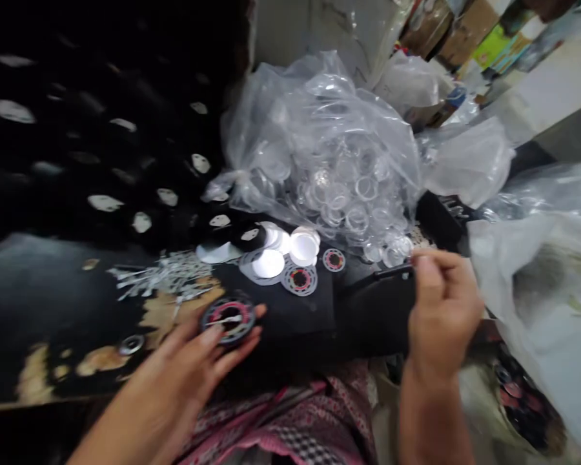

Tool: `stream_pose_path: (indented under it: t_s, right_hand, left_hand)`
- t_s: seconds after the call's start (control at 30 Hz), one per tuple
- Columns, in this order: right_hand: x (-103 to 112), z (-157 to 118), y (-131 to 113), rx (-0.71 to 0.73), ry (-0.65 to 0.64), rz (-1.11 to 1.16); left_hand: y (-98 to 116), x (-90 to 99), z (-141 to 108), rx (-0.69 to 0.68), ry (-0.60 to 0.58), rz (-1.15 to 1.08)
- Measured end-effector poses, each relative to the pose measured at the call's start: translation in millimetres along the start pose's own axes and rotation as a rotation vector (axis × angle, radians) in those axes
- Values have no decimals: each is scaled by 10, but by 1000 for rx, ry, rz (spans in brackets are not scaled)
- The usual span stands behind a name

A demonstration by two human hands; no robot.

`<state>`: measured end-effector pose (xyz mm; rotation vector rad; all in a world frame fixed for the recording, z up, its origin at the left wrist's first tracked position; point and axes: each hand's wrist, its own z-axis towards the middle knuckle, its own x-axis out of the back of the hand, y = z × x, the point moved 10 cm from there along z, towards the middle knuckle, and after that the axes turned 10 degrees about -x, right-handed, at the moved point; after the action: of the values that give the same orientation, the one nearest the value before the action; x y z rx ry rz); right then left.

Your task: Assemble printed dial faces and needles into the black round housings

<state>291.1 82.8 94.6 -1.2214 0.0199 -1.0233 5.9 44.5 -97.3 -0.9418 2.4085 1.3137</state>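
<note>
My left hand (188,358) holds a small round dial gauge (233,328) with a black rim, a red-and-black face and a pale pointer across it. The thumb rests at its near edge. Over to the right, my right hand (443,310) is closed on one end of a thin black tool (391,273), whose exact kind I cannot make out. Between the hands lie loose printed dial faces (300,280) and shiny white discs (269,263). A heap of thin silvery pointers (167,274) is on the table beyond my left hand.
A clear plastic bag (319,97) of round transparent covers (356,216) stands at the back. Many black pieces with pale spots (140,223) fill the upper left. A small metal ring (132,345) lies on the left tabletop. A white sack (552,323) is at right.
</note>
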Motion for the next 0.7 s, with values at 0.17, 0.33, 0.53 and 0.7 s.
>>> stream_pose_path:
  t_s: [0.17, 0.33, 0.53, 0.7]
  right_hand:
    - [-250, 267, 922, -311, -134, 315]
    - [-733, -180, 303, -304, -411, 703]
    - [-1228, -808, -623, 16, -883, 563]
    - [-1232, -873, -779, 175, -960, 450]
  left_hand:
    - [-319, -392, -98, 253, -169, -123]
    - [-395, -382, -96, 265, -160, -130]
    - [-380, -438, -88, 236, -189, -136]
    - [-379, -467, -95, 222, -226, -108]
